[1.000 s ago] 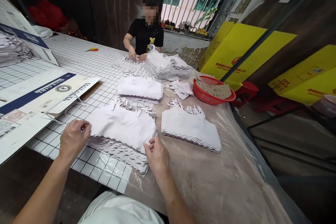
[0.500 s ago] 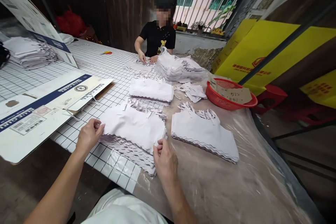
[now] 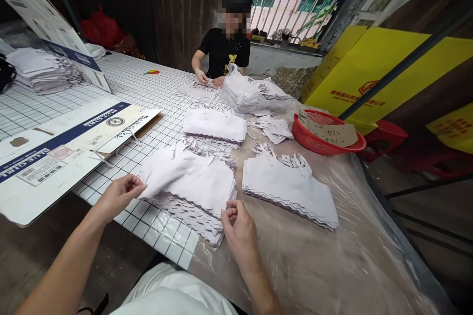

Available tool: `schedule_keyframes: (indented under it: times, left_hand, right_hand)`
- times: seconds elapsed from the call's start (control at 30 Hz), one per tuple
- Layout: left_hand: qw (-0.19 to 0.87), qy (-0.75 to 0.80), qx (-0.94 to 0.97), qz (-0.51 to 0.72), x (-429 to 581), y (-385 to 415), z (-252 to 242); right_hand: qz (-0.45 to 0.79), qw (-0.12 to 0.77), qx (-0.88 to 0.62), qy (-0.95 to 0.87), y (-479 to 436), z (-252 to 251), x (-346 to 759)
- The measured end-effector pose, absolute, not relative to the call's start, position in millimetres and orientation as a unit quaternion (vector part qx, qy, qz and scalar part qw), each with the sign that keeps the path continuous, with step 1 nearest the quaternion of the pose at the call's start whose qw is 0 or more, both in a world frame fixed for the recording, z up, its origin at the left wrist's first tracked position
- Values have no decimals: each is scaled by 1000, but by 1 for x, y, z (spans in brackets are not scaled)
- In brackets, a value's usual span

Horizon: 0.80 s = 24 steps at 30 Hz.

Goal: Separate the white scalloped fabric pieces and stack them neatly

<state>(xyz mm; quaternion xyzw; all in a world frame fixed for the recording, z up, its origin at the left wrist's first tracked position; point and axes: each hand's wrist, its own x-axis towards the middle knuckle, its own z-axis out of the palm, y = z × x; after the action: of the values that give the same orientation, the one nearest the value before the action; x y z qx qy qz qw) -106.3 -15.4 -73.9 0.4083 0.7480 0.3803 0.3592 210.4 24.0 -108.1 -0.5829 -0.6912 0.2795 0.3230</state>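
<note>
Left hand (image 3: 120, 194), pinched closed, holds the left corner of a white, wavy-edged fabric piece (image 3: 201, 177) — topping a matching stack (image 3: 195, 219) on the white gridded bench (image 3: 121, 66). Right hand (image 3: 242, 226), fingers curled, touches its right edge — grip unclear.

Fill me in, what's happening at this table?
The person's left hand pinches the near left corner of the top cloth, holding it raised off a white pile. The right hand is at the pile's right edge; whether it grips is unclear. Across the table, a co-worker's hand is on more cloth. Another stack lies right, a red basket beyond.
</note>
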Motion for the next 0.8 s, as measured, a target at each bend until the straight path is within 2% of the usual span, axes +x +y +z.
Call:
schedule_keyframes:
  times: [0.2,0.33,0.5,0.8]
  left_hand:
    - [490,723,288,393,-106,-34,-95]
    - [543,685,274,402,-103,-36,-102]
    - [534,679,299,406,-111,-41,-103]
    - [544,686,228,426,-123,-57,-117]
  right_hand:
    - [346,352,-616,-614,26,-109,208]
    - [366,358,-595,-620,30,-110,208]
    - [397,367,-579,-611,25,-109,211]
    - [511,335,-556,-564,-2,-121,234]
